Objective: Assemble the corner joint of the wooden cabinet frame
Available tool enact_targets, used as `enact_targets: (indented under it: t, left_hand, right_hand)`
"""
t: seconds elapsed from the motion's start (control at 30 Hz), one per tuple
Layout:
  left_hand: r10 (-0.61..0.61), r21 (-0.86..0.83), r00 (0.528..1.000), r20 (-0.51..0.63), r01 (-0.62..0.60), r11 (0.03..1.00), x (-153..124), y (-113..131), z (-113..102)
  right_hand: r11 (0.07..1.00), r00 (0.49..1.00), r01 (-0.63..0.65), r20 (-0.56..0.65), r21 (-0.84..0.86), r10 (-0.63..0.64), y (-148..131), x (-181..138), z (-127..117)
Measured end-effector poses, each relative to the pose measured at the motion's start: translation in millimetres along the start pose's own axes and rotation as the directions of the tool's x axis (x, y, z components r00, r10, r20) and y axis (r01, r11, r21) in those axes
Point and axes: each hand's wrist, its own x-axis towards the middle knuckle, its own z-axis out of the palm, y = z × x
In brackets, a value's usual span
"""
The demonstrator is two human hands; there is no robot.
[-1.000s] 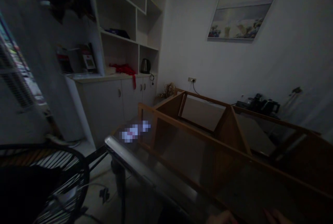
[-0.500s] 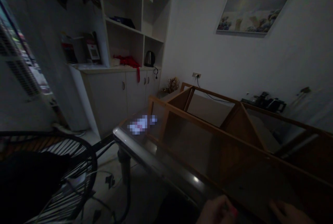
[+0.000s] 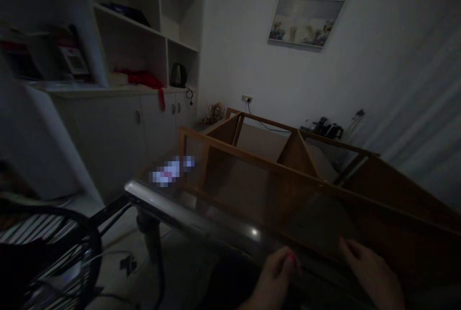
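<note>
My left hand (image 3: 274,274) is closed around a small red item (image 3: 294,258) near the front edge of the table. Its exact kind is too dark and small to tell. To the right, my right hand (image 3: 372,269) has its fingers stretched out and apart, with nothing visible in them. Both hands are in front of a brown wooden frame (image 3: 259,159) with several open compartments, which lies on the table (image 3: 187,210) with its shiny rounded edge. I cannot tell whether the right fingertips touch the frame.
A black slatted round chair (image 3: 90,247) stands at the lower left, with cables on the floor. Behind are a white cabinet (image 3: 122,123) and shelves with a kettle (image 3: 178,76) and a red cloth (image 3: 142,78). A picture (image 3: 306,24) hangs on the wall.
The camera view has turned right, so the room has shifted left in the picture. Both hands show higher and more fully now. The left still holds the red item.
</note>
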Motion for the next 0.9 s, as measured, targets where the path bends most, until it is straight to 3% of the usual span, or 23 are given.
enact_targets:
  t: [0.07,0.17,0.23,0.4,0.5,0.57,0.63,0.73,0.9]
  left_hand:
    - [-0.085,0.040,0.995,-0.056,0.087,0.995,-3.0,-2.5,0.3]
    - [-0.216,0.070,0.965,-0.148,0.228,0.971,-5.4,-10.0,3.0]
    - [-0.289,0.069,0.940,-0.183,0.306,0.950,-5.5,-15.4,5.7]
    - [-0.274,0.091,0.956,-0.101,0.283,0.955,-3.0,-15.4,9.5]
    - [-0.252,0.134,0.963,-0.100,0.264,0.955,-0.9,-10.0,10.0]
    - [-0.239,0.135,0.967,-0.087,0.249,0.959,0.6,-9.1,10.4]
    - [-0.236,0.118,0.969,-0.071,0.243,0.963,1.5,-11.2,10.6]
    - [-0.253,0.096,0.964,-0.086,0.261,0.961,1.4,-15.8,10.0]
    - [-0.261,0.128,0.952,-0.161,0.282,0.951,0.7,-13.6,7.8]
  right_hand:
    - [0.999,0.991,-0.044,0.129,-0.016,0.045,-11.6,1.3,-7.8]
    - [0.999,0.958,0.035,0.286,-0.026,-0.026,-22.2,5.6,-15.3]
    - [0.997,0.950,0.056,0.310,-0.048,-0.038,-25.5,7.1,-17.4]
    - [0.990,0.972,0.109,0.218,-0.092,-0.087,-28.7,1.7,-17.7]
    - [0.977,0.987,0.162,0.010,-0.135,-0.163,-37.5,-4.1,-19.6]
    - [0.965,0.958,0.246,-0.125,-0.094,-0.257,-48.2,-6.1,-21.0]
    - [0.925,0.910,0.380,-0.172,-0.014,-0.376,-60.1,-5.4,-20.5]
    - [0.837,0.838,0.541,-0.141,0.081,-0.528,-72.9,0.1,-14.8]
    - [0.803,0.821,0.561,-0.018,0.202,-0.570,-76.5,11.3,-2.4]
